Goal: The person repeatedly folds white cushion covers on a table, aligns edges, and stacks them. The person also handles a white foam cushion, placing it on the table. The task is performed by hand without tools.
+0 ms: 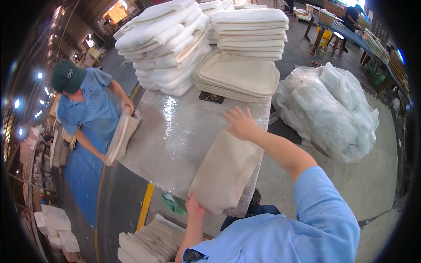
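A flat beige fabric piece [226, 173] lies slantwise on the plastic-covered table [153, 127], close to my body. My left hand [195, 209] grips its near left corner, the fingers partly hidden. At the far end, my right hand [242, 125] is open, its fingers spread and its palm over the fabric's edge. Beyond that hand sits a stack of beige fabric pieces [237, 76] with rounded corners. A dark flat object [211, 97] lies at the foot of this stack.
Tall piles of white padded fabric [164, 41] fill the table's far end. To the left, a person [85, 101] in a cap holds folded fabric [123, 136]. A large plastic-wrapped bundle [326, 109] stands at right. More beige pieces [151, 241] are stacked below the table's left side.
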Action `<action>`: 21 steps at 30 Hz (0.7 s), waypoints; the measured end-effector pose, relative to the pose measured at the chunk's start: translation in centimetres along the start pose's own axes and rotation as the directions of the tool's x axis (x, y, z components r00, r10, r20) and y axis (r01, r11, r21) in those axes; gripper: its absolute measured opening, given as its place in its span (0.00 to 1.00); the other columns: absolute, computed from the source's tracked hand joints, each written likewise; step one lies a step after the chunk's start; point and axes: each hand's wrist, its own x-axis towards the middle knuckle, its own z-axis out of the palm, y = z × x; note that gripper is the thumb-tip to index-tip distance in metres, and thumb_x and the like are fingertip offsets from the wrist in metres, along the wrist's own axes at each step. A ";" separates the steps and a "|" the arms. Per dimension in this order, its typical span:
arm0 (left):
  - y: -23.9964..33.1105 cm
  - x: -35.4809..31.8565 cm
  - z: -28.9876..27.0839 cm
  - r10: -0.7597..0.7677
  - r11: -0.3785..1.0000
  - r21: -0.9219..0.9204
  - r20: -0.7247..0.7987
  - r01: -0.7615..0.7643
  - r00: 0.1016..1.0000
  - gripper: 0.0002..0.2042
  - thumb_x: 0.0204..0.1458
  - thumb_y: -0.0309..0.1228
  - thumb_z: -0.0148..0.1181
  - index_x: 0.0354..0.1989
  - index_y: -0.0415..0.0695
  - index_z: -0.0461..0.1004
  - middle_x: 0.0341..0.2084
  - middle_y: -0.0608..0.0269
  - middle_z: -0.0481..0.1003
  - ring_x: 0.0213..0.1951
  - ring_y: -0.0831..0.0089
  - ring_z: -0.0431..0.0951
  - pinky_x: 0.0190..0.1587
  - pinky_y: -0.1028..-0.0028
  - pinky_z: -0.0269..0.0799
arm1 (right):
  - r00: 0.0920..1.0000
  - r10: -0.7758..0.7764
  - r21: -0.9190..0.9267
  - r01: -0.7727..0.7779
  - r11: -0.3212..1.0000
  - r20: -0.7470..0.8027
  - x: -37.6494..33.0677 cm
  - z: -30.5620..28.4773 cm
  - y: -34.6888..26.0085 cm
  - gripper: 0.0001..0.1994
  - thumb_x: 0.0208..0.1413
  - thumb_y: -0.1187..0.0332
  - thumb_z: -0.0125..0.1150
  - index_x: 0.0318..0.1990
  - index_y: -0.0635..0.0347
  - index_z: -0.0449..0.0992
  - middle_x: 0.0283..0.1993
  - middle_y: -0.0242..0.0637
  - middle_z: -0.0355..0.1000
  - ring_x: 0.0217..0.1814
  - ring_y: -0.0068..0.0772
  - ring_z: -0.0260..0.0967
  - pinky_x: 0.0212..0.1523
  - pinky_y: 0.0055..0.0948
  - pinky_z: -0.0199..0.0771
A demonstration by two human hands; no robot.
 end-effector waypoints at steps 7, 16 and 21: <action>-0.1 2.4 4.2 0.185 0.964 0.193 0.012 -0.184 0.983 0.28 0.70 0.35 0.60 0.73 0.39 0.57 0.67 0.50 0.69 0.67 0.58 0.71 0.68 0.56 0.69 | 0.995 0.082 -0.029 -0.080 0.996 0.061 -3.7 7.5 -6.1 0.42 0.70 0.40 0.49 0.81 0.59 0.53 0.85 0.47 0.48 0.89 0.57 0.36 0.82 0.69 0.35; 0.6 4.1 3.9 0.445 0.396 0.807 0.248 -0.437 0.860 0.33 0.68 0.35 0.60 0.78 0.40 0.53 0.71 0.41 0.64 0.72 0.46 0.62 0.74 0.52 0.58 | 0.977 -0.136 0.053 0.129 0.990 0.167 -11.4 8.0 -13.7 0.41 0.72 0.42 0.47 0.79 0.66 0.54 0.85 0.49 0.47 0.88 0.55 0.39 0.85 0.54 0.37; 2.4 5.8 10.9 0.221 -0.437 0.590 0.802 -0.679 0.555 0.35 0.67 0.41 0.55 0.80 0.41 0.54 0.78 0.41 0.53 0.78 0.40 0.50 0.79 0.45 0.45 | 0.978 -0.091 0.196 0.054 0.979 0.188 -9.4 6.3 -9.1 0.36 0.73 0.48 0.48 0.77 0.65 0.59 0.84 0.49 0.50 0.88 0.51 0.42 0.84 0.58 0.39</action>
